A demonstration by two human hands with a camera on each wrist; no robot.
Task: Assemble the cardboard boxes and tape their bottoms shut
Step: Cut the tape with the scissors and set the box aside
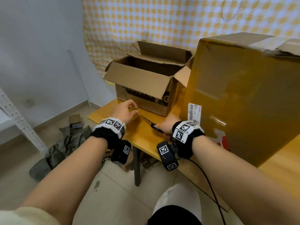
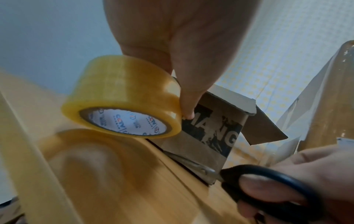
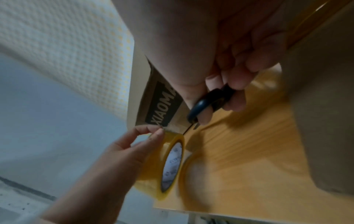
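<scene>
Pinching a glossy, translucent yellow tape roll (image 2: 122, 97) by its rim, the left hand (image 1: 124, 112) keeps thumb and fingertips curled round it just above the smooth wooden table (image 1: 142, 135). Beyond those fingers stands the open cardboard box (image 1: 146, 83), matte brown, its flaps splayed outward, with a black printed band along its side. The right hand (image 1: 167, 125) has its fingers threaded through the rounded black plastic loops of the scissors (image 2: 268, 186); the slim metal blades point toward the box's lower edge. Right of those fingers looms a taller box (image 1: 243, 95), its surface shiny with film.
</scene>
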